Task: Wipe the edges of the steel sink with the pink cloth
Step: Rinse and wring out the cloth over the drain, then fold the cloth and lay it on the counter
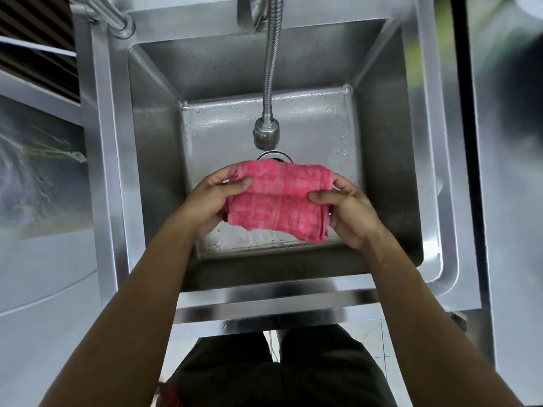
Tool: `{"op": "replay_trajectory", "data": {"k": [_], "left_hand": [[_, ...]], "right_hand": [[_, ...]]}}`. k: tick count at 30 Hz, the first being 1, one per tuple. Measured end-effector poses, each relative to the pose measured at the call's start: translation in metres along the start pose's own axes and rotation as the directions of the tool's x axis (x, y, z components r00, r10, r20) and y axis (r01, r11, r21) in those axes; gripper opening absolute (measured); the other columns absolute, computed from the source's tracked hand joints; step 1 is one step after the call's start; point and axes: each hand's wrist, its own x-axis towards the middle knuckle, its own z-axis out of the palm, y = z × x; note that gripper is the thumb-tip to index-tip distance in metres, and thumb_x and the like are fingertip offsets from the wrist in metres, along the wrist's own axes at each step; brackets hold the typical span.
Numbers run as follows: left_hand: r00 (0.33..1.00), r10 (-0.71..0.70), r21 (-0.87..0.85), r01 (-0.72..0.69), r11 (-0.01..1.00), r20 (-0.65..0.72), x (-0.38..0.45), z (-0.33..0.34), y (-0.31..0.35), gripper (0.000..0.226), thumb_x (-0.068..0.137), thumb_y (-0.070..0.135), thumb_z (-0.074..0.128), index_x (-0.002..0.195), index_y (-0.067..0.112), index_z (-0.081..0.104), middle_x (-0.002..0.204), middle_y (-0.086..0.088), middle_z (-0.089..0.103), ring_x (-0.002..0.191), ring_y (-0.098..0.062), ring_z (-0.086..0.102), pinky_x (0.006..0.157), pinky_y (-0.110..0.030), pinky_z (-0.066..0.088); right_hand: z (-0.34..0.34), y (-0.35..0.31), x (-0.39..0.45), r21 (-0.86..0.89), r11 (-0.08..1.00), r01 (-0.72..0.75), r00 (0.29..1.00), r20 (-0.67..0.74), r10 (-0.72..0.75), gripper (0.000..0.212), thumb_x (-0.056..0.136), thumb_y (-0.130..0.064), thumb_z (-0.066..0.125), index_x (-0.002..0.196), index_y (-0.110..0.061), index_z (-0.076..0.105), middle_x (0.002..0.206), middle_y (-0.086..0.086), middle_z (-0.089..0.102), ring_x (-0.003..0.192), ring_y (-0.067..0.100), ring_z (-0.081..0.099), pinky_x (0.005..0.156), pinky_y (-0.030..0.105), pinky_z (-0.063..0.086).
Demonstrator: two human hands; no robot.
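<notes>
A folded pink cloth (pixel 279 201) hangs in the air over the middle of the steel sink (pixel 114 177), above the basin floor. My left hand (pixel 208 201) grips its left end, thumb on top. My right hand (pixel 349 212) grips its right end the same way. The cloth is stretched between both hands and partly hides the drain behind it. The sink's flat rims run along the left, right, far and near sides; water drops dot the basin floor and walls.
A flexible steel faucet hose (pixel 271 69) hangs from the far rim, its spray head (pixel 266 135) just beyond the cloth. A pipe fitting (pixel 120 24) sits at the far left corner. A steel counter edge (pixel 505 171) runs along the right.
</notes>
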Motion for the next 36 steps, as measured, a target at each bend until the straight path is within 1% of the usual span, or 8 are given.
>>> {"op": "replay_trajectory", "data": {"k": [4, 9, 13, 21, 27, 31, 34, 36], "left_hand": [[0.99, 0.046, 0.097, -0.06, 0.994, 0.133, -0.01, 0.025, 0.029, 0.031, 0.084, 0.016, 0.07, 0.115, 0.02, 0.073, 0.099, 0.001, 0.08, 0.087, -0.013, 0.075, 0.074, -0.028, 0.064], [0.93, 0.038, 0.284, -0.151, 0.947, 0.367, -0.037, 0.096, 0.064, 0.042, 0.093, 0.014, 0.069, 0.132, 0.027, 0.067, 0.114, 0.001, 0.078, 0.104, -0.017, 0.073, 0.078, -0.028, 0.063], [0.772, 0.059, 0.397, -0.389, 0.831, 0.633, -0.078, 0.169, 0.075, 0.051, 0.094, 0.018, 0.068, 0.129, 0.055, 0.064, 0.133, 0.017, 0.069, 0.128, -0.004, 0.062, 0.106, -0.028, 0.053], [0.582, 0.144, 0.434, -0.729, 0.53, 0.801, -0.113, 0.335, 0.041, 0.026, 0.095, 0.006, 0.072, 0.111, 0.025, 0.078, 0.108, 0.023, 0.073, 0.106, 0.02, 0.062, 0.094, -0.004, 0.046], [0.637, -0.07, 0.609, -0.691, 0.39, 0.767, -0.092, 0.448, -0.002, 0.026, 0.093, 0.009, 0.076, 0.096, 0.033, 0.083, 0.105, 0.02, 0.078, 0.108, -0.005, 0.072, 0.096, -0.031, 0.06], [0.616, 0.075, 0.517, -0.715, 0.47, 0.784, -0.093, 0.484, -0.009, 0.033, 0.09, -0.008, 0.07, 0.081, 0.021, 0.082, 0.096, 0.02, 0.077, 0.096, 0.008, 0.071, 0.087, -0.013, 0.053], [0.665, 0.096, 0.578, -0.703, 0.414, 0.74, -0.074, 0.458, -0.018, 0.042, 0.083, -0.019, 0.06, 0.066, 0.016, 0.078, 0.116, 0.014, 0.075, 0.117, 0.004, 0.066, 0.096, -0.008, 0.046], [0.72, 0.207, 0.674, -0.693, 0.254, 0.662, -0.061, 0.432, -0.036, 0.051, 0.078, -0.016, 0.054, 0.058, 0.027, 0.073, 0.125, 0.012, 0.073, 0.118, -0.003, 0.066, 0.096, -0.009, 0.045]], "right_hand": [[-0.014, -0.007, -0.055, 0.05, 0.996, 0.08, 0.995, -0.055, -0.078, 0.038, 0.094, 0.002, 0.065, 0.13, -0.001, 0.057, 0.124, 0.019, 0.07, 0.112, 0.036, 0.071, 0.084, 0.051, 0.063], [-0.035, -0.011, -0.152, 0.008, 0.949, 0.316, 0.927, -0.216, -0.307, 0.058, 0.098, 0.001, 0.061, 0.145, -0.032, 0.052, 0.125, 0.011, 0.071, 0.106, 0.035, 0.074, 0.075, 0.052, 0.065], [-0.055, 0.003, -0.23, -0.077, 0.896, 0.437, 0.811, -0.398, -0.429, 0.041, 0.103, -0.004, 0.058, 0.132, -0.031, 0.069, 0.136, -0.001, 0.066, 0.117, 0.029, 0.07, 0.08, 0.048, 0.063], [-0.141, 0.044, -0.337, -0.107, 0.833, 0.544, 0.503, -0.752, -0.425, 0.029, 0.097, 0.0, 0.067, 0.114, -0.02, 0.078, 0.105, -0.005, 0.08, 0.093, 0.016, 0.076, 0.081, 0.034, 0.064], [-0.235, 0.061, -0.358, -0.327, 0.836, 0.441, 0.359, -0.789, -0.498, 0.036, 0.096, 0.005, 0.065, 0.115, -0.024, 0.077, 0.107, -0.004, 0.077, 0.094, 0.01, 0.071, 0.08, 0.021, 0.06], [-0.263, 0.073, -0.36, -0.904, 0.378, 0.2, 0.074, -0.371, -0.926, 0.043, 0.081, 0.02, 0.06, 0.098, -0.014, 0.082, 0.126, 0.004, 0.073, 0.108, 0.014, 0.07, 0.09, 0.028, 0.056], [-0.28, 0.113, -0.342, -0.999, 0.053, 0.003, 0.293, -0.05, -0.955, 0.035, 0.085, 0.012, 0.06, 0.09, -0.017, 0.079, 0.138, 0.0, 0.068, 0.136, 0.041, 0.055, 0.114, 0.057, 0.041], [-0.285, 0.138, -0.335, -0.995, 0.094, 0.037, 0.557, -0.057, -0.828, 0.034, 0.088, -0.008, 0.045, 0.083, -0.021, 0.077, 0.14, -0.003, 0.066, 0.147, 0.04, 0.043, 0.124, 0.061, 0.022]]}}
